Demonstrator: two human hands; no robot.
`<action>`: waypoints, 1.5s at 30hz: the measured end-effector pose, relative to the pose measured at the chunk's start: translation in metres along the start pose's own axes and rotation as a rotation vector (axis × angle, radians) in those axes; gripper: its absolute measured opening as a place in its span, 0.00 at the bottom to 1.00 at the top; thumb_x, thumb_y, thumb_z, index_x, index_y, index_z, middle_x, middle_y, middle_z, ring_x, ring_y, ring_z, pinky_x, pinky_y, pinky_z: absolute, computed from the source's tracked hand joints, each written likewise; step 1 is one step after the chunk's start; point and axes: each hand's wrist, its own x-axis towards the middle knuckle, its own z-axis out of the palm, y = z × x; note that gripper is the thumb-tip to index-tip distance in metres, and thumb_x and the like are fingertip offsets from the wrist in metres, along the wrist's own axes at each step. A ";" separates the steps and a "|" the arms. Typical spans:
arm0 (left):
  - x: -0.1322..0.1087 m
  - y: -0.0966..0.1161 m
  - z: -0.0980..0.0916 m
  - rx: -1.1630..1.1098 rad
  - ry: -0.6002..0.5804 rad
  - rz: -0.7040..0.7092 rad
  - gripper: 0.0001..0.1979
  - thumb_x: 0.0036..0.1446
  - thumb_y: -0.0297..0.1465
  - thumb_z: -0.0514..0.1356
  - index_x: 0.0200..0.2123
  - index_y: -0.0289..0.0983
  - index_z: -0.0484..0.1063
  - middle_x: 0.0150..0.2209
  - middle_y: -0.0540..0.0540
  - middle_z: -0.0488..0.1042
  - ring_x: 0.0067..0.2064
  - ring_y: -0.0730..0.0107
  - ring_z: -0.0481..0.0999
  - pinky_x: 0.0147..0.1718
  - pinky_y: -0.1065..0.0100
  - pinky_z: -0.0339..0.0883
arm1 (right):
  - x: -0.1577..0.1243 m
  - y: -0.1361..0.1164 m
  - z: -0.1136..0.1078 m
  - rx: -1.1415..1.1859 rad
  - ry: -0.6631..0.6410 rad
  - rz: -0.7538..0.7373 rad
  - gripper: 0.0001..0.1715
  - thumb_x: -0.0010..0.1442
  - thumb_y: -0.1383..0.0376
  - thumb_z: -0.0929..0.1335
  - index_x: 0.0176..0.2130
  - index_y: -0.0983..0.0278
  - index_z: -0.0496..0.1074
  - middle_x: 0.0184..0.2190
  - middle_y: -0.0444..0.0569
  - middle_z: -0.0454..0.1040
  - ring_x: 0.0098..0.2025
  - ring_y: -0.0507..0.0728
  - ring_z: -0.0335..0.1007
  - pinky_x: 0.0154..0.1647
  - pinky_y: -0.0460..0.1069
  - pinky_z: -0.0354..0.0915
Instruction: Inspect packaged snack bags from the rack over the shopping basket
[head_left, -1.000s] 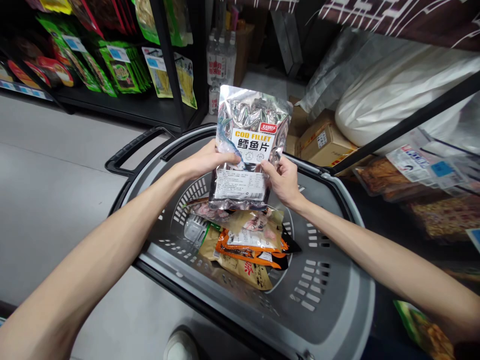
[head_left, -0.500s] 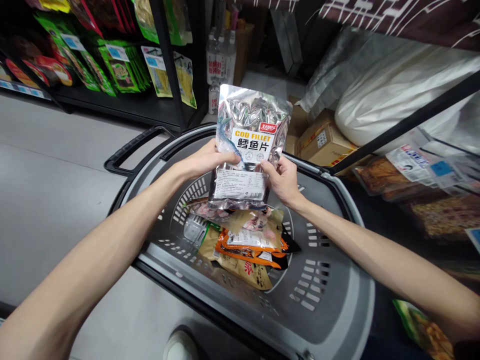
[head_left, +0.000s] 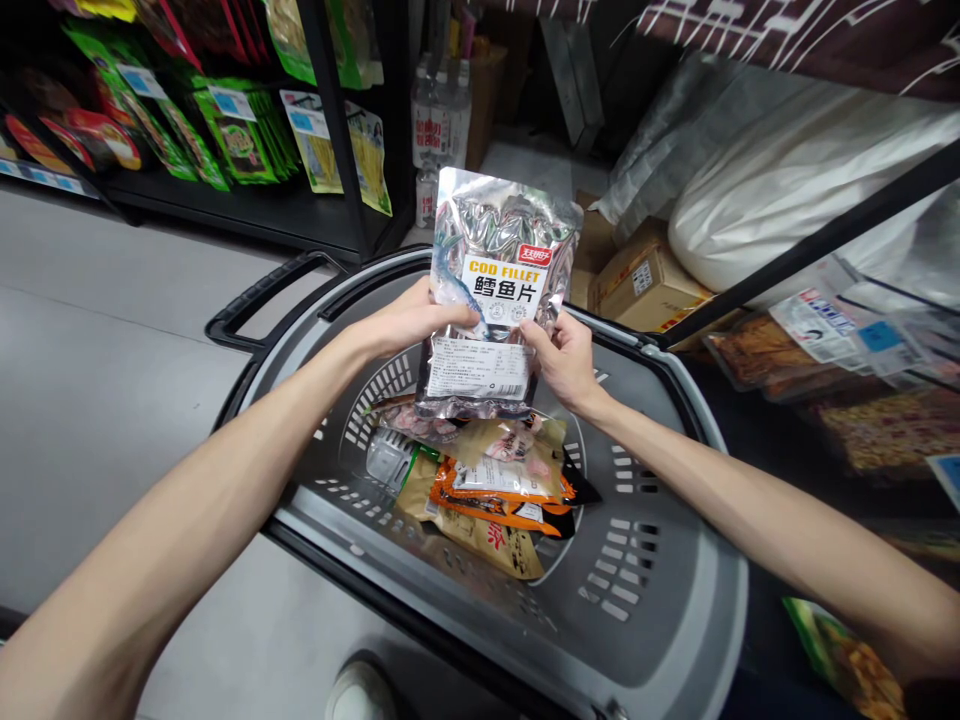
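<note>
A silver foil packet labelled "COD FILLET" (head_left: pixel 501 260) is held upright over a grey shopping basket (head_left: pixel 652 640). My left hand (head_left: pixel 409 320) grips its left edge and my right hand (head_left: pixel 566 360) grips its lower right edge, both closed on it. Beneath the packet, inside the basket, lie several snack packets, among them an orange one (head_left: pixel 510 495) and a brown one (head_left: pixel 487 540).
The basket's black handle (head_left: pixel 259 295) points to the far left. A black shelf with green and yellow snack bags (head_left: pixel 240 140) stands at the upper left. Cardboard boxes (head_left: pixel 649 285) and a white sack (head_left: pixel 787 170) sit on the right, behind another shelf of packets (head_left: pixel 825 340). Water bottles (head_left: pixel 442 130) stand beyond.
</note>
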 end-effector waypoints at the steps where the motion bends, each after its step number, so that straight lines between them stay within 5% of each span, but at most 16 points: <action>1: 0.000 0.000 0.000 0.001 0.000 0.002 0.25 0.45 0.29 0.65 0.49 0.29 0.72 0.44 0.37 0.78 0.52 0.46 0.75 0.57 0.45 0.66 | 0.000 0.000 0.000 -0.001 0.000 0.002 0.25 0.55 0.44 0.72 0.35 0.62 0.73 0.31 0.47 0.78 0.33 0.55 0.72 0.38 0.52 0.72; 20: 0.000 0.000 -0.001 0.029 -0.018 0.021 0.23 0.46 0.30 0.65 0.48 0.31 0.73 0.42 0.39 0.78 0.51 0.49 0.76 0.57 0.46 0.66 | 0.000 0.002 -0.001 -0.004 -0.010 0.014 0.21 0.58 0.47 0.72 0.33 0.62 0.72 0.27 0.43 0.75 0.27 0.52 0.66 0.30 0.49 0.67; 45: 0.000 0.000 -0.001 0.030 -0.006 0.024 0.24 0.45 0.29 0.65 0.49 0.32 0.74 0.40 0.40 0.78 0.51 0.47 0.76 0.56 0.45 0.67 | -0.001 -0.004 0.001 -0.002 -0.005 0.024 0.23 0.56 0.44 0.72 0.34 0.62 0.73 0.29 0.45 0.78 0.31 0.55 0.71 0.32 0.51 0.70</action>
